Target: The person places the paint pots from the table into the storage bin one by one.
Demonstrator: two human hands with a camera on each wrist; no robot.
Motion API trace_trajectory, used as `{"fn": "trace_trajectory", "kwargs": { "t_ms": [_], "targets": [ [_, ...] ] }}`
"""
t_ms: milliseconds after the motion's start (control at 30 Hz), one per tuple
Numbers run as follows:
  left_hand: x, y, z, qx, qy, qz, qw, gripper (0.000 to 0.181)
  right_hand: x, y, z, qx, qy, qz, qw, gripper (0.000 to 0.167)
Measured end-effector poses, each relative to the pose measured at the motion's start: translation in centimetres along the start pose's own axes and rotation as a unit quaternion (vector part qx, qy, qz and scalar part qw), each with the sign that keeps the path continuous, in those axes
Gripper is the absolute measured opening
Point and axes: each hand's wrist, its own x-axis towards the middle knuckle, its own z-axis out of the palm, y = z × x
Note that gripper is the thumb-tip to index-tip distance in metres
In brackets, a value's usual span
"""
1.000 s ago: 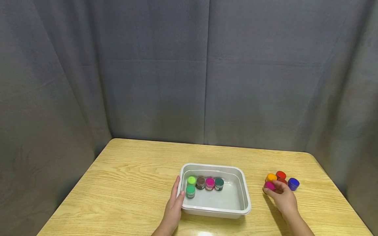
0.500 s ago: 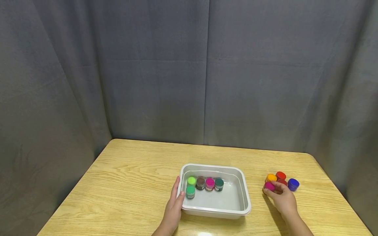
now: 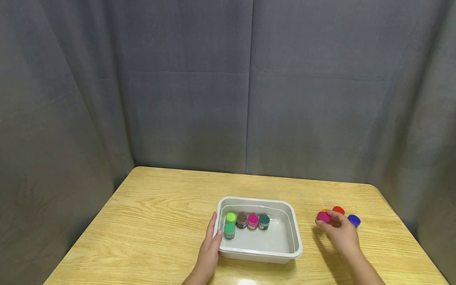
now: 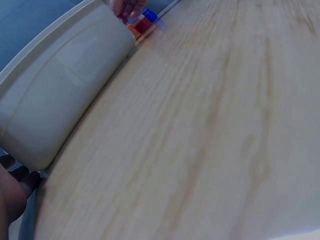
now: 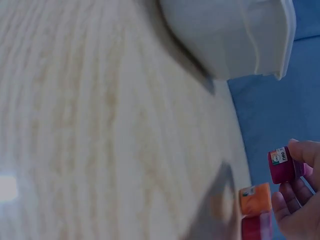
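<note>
One left hand (image 3: 207, 253), grip spread, touches the left side of a white tray (image 3: 260, 252) on the table (image 3: 160, 213). In the tray: green jar (image 3: 229, 230) in front of light green jar (image 3: 231, 217), then brown jar (image 3: 242, 220), pink jar (image 3: 253, 221), dark green jar (image 3: 264, 221). Magenta jar (image 3: 323, 217) held above table, right of tray, pinched in the grip of the right hand (image 3: 343, 235). Near it: orange jar (image 5: 256, 200), red jar (image 3: 338, 210), blue jar (image 3: 354, 220).
</note>
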Motion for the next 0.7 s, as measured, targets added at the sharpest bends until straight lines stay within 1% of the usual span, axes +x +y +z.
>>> {"fn": "trace_trajectory", "kwargs": {
  "t_ms": [267, 500, 700],
  "targets": [
    [0.0, 0.1, 0.0, 0.001, 0.001, -0.002, 1.0, 0.054, -0.4, -2.3, -0.4, -0.005, -0.003, -0.026, 0.9996, 0.07],
    [0.0, 0.1, 0.0, 0.004, 0.003, -0.004, 1.0, 0.054, -1.0, -4.9, 0.0, 0.022, -0.014, -0.051, 0.9984, 0.065],
    [0.0, 0.0, 0.1, 0.002, 0.001, -0.005, 1.0, 0.054, -1.6, -6.8, 0.9, 0.041, -0.03, -0.061, 0.9968, 0.062]
  ]
}}
